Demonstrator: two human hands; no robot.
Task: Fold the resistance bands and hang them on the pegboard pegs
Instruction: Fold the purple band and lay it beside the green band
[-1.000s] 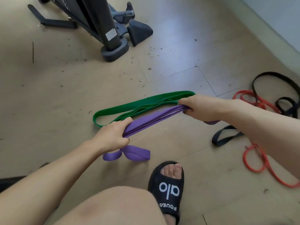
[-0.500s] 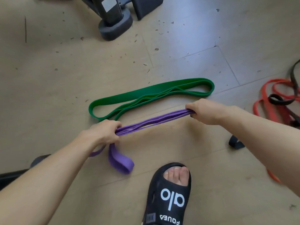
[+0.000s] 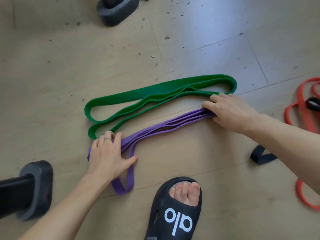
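A purple resistance band (image 3: 161, 129), folded into several strands, lies stretched out on the floor. My left hand (image 3: 109, 156) presses flat on its left end with fingers spread, and a loose purple loop trails out below the hand. My right hand (image 3: 230, 111) holds the right end between fingers and thumb, low against the floor. Just beyond, a folded green band (image 3: 155, 90) lies parallel on the floor, touched by neither hand. No pegboard is in view.
A red band (image 3: 301, 104) and a black band (image 3: 259, 155) lie tangled at the right. My foot in a black sandal (image 3: 178, 210) stands just below the purple band. Dark rubber machine feet sit at the top (image 3: 117, 9) and lower left (image 3: 36, 187).
Both hands have lowered the purple band from the air onto the floor beside the green one. My left hand has let go of its grip and now lies flat on the band.
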